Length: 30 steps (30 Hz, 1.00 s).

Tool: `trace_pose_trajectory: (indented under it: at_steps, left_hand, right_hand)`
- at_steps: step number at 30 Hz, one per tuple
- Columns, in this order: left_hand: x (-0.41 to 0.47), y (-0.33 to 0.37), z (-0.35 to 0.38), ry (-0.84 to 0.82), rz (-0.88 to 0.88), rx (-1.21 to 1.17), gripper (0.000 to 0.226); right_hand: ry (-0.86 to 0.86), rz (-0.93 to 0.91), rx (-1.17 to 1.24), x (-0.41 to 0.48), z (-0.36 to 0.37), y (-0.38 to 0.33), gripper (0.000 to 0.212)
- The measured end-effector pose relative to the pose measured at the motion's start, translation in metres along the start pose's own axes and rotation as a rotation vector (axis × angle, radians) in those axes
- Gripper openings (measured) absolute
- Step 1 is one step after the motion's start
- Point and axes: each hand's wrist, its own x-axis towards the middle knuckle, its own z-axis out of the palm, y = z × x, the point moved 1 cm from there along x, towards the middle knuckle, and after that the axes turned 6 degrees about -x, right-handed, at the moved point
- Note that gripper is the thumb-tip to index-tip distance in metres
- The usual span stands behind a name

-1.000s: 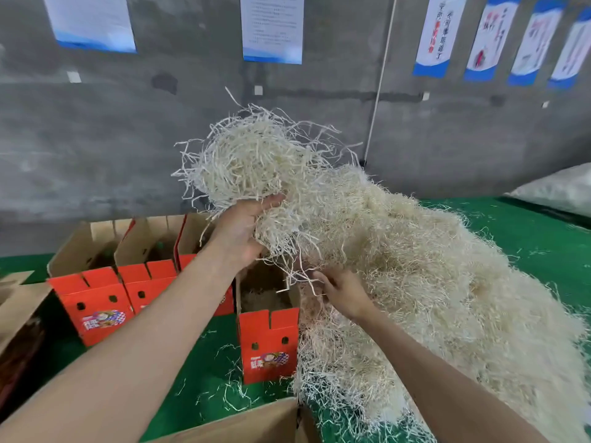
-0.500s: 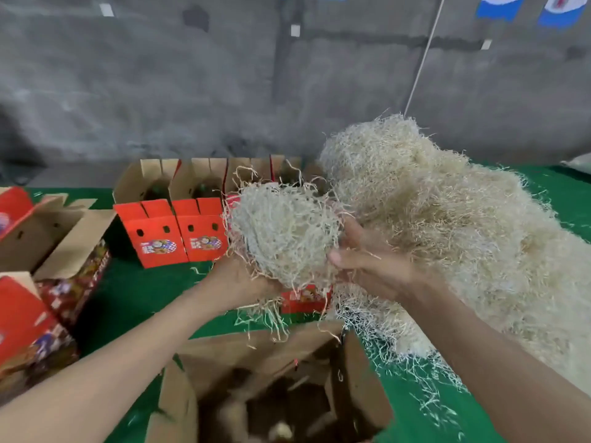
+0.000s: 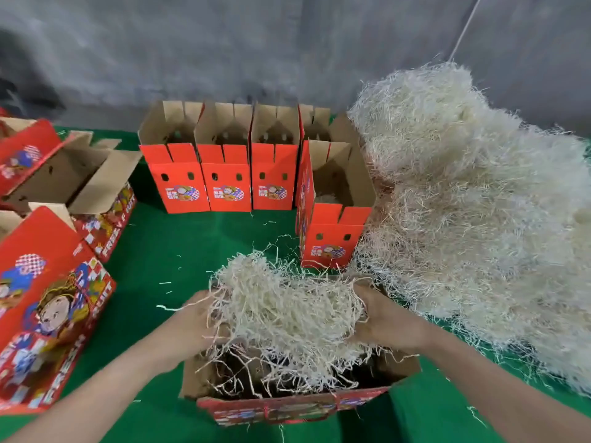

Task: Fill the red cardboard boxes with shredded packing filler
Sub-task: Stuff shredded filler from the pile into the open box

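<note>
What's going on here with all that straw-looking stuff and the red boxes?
A person is packing boxes by hand. The left hand and right hand grip a clump of shredded filler between them at the mouth of an open red carton, with strands hanging inside. A big filler pile lies to the right on the green table, and small red boxes stand open further back.

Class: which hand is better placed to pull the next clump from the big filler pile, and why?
Probably right. The right hand holds the clump on the side nearest the big pile; the left hand grips it across the near box, farther away.
</note>
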Motion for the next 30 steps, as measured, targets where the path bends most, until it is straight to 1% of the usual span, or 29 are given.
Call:
trace_pose_trajectory:
  at_steps: [2, 3, 4, 5, 6, 7, 8, 9, 11, 12, 13, 14, 15, 16, 18, 19, 20, 21, 22, 24, 26, 28, 30]
  left_hand:
    - [0.002, 0.0, -0.003, -0.214, -0.052, -0.284, 0.108]
    - [0.002, 0.005, -0.001, -0.318, -0.054, -0.433, 0.124]
    - [0.001, 0.012, 0.003, -0.364, -0.065, -0.523, 0.136]
    - [0.002, 0.017, 0.01, -0.364, -0.084, -0.549, 0.145]
    - [0.005, 0.023, 0.018, -0.325, -0.116, -0.499, 0.149]
    - [0.009, 0.027, 0.028, -0.276, -0.128, -0.395, 0.147]
    - [0.012, 0.029, 0.038, -0.226, -0.102, -0.265, 0.138]
    - [0.017, 0.027, 0.047, -0.141, -0.043, -0.126, 0.118]
    - [0.024, 0.026, 0.055, 0.012, 0.16, 0.047, 0.048]
    - [0.022, 0.024, 0.053, 0.053, 0.253, 0.105, 0.026]
    - [0.019, 0.02, 0.052, 0.075, 0.321, 0.19, 0.024]
    - [0.016, 0.015, 0.05, 0.068, 0.365, 0.289, 0.032]
    - [0.016, 0.01, 0.05, 0.048, 0.396, 0.388, 0.047]
    - [0.016, 0.007, 0.052, 0.018, 0.414, 0.466, 0.058]
    - [0.02, 0.006, 0.059, -0.072, 0.443, 0.53, 0.056]
    - [0.022, 0.01, 0.062, -0.13, 0.445, 0.515, 0.052]
    - [0.024, 0.012, 0.064, -0.181, 0.439, 0.458, 0.052]
    - [0.026, 0.015, 0.064, -0.207, 0.411, 0.374, 0.057]
    - [0.027, 0.015, 0.061, -0.198, 0.343, 0.275, 0.066]
    - [0.031, 0.01, 0.049, -0.105, 0.159, 0.079, 0.081]
    - [0.035, 0.001, 0.038, -0.062, 0.018, -0.048, 0.102]
    - [0.034, -0.002, 0.031, -0.098, -0.055, -0.184, 0.12]
    - [0.034, 0.002, 0.028, -0.153, -0.115, -0.375, 0.128]
  right_hand:
    - [-0.034, 0.063, -0.003, 0.001, 0.003, 0.004, 0.06]
    - [-0.035, 0.071, 0.008, 0.003, 0.006, 0.003, 0.058]
    - [-0.034, 0.074, 0.014, 0.005, 0.009, 0.001, 0.054]
    - [-0.039, 0.057, 0.022, 0.008, 0.013, -0.002, 0.05]
    - [-0.047, 0.029, 0.055, 0.012, 0.018, -0.005, 0.049]
    - [-0.057, 0.001, 0.119, 0.015, 0.023, -0.008, 0.048]
    - [-0.06, 0.005, 0.184, 0.019, 0.027, -0.008, 0.05]
    - [-0.05, 0.034, 0.249, 0.02, 0.028, -0.009, 0.052]
    - [0.021, 0.146, 0.327, 0.021, 0.025, 0.0, 0.059]
    - [0.055, 0.198, 0.342, 0.019, 0.021, 0.007, 0.066]
    - [0.088, 0.236, 0.348, 0.016, 0.017, 0.013, 0.074]
    - [0.102, 0.237, 0.341, 0.012, 0.013, 0.019, 0.076]
    - [0.095, 0.183, 0.315, 0.008, 0.011, 0.019, 0.076]
    - [0.05, 0.09, 0.251, 0.007, 0.011, 0.016, 0.079]
    - [-0.102, -0.056, 0.013, 0.009, 0.018, 0.005, 0.092]
    - [-0.142, -0.103, -0.1, 0.012, 0.025, 0.0, 0.092]
    - [-0.151, -0.122, -0.182, 0.017, 0.03, -0.001, 0.087]
    - [-0.138, -0.114, -0.216, 0.021, 0.034, 0.0, 0.08]
    - [-0.114, -0.087, -0.208, 0.024, 0.035, 0.003, 0.074]
    - [-0.075, -0.005, -0.134, 0.026, 0.03, 0.011, 0.065]
    - [-0.069, 0.086, -0.083, 0.025, 0.021, 0.018, 0.055]
    - [-0.068, 0.15, -0.063, 0.025, 0.015, 0.022, 0.051]
    - [-0.067, 0.137, 0.019, 0.027, 0.014, 0.021, 0.051]
